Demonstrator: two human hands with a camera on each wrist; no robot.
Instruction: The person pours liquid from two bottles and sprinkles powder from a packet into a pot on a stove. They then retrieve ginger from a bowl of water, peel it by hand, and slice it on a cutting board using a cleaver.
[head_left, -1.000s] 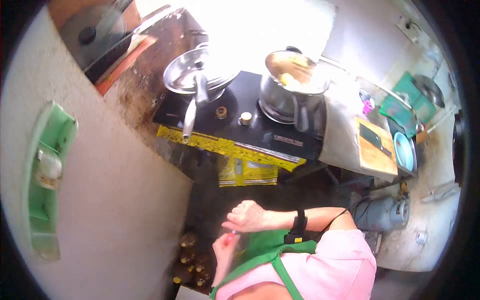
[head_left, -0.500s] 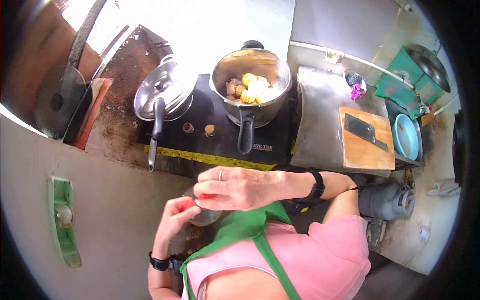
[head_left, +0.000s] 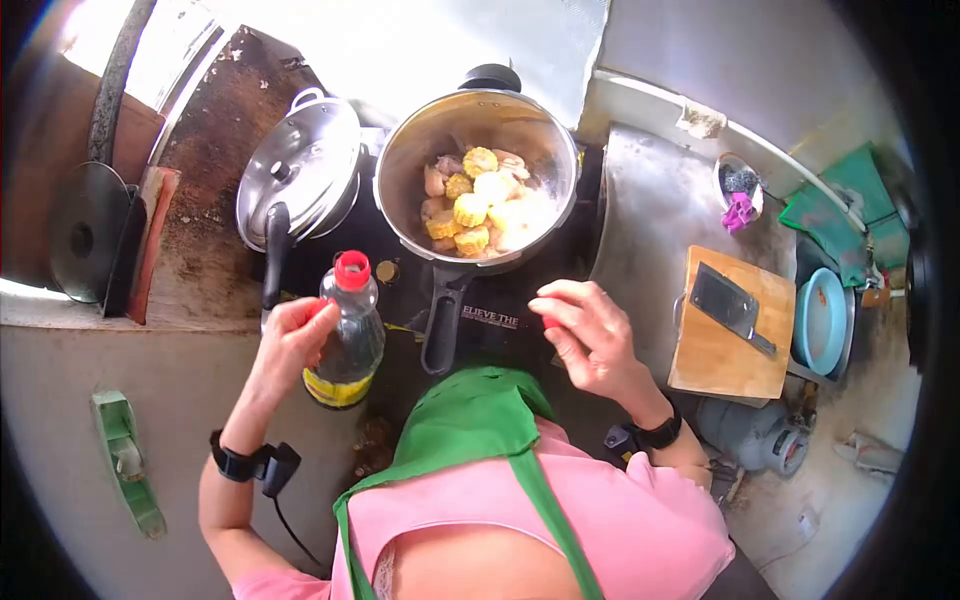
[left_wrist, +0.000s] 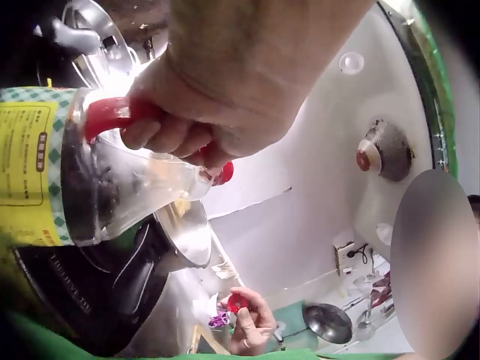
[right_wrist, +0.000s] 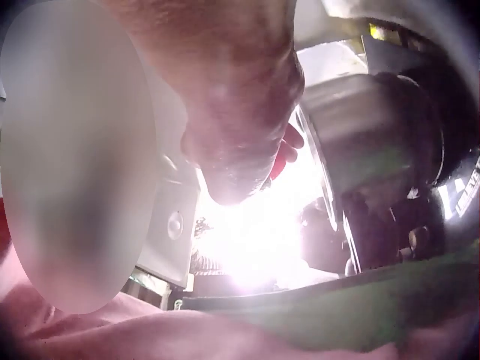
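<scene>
L hand (head_left: 288, 342) grips btl (head_left: 350, 345) by red handle (left_wrist: 112, 116); R hand (head_left: 592, 345) pinches red cap (left_wrist: 238, 303) near pot (head_left: 412, 150) w/ corn (head_left: 470, 210).

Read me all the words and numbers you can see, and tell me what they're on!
"ELIEVE THE": on the black cooktop. Its other printing is too small to read.
The yellow label on the bottle has writing, but it is too blurred to read.

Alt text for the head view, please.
A person's left hand grips a clear plastic bottle with a yellow label; the right hand pinches a small red cap. Beyond, a round silver metal pot of yellow corn pieces and pale chunks sits on a black cooktop. A dark-bladed cleaver lies on a rectangular wooden board at right.
</scene>
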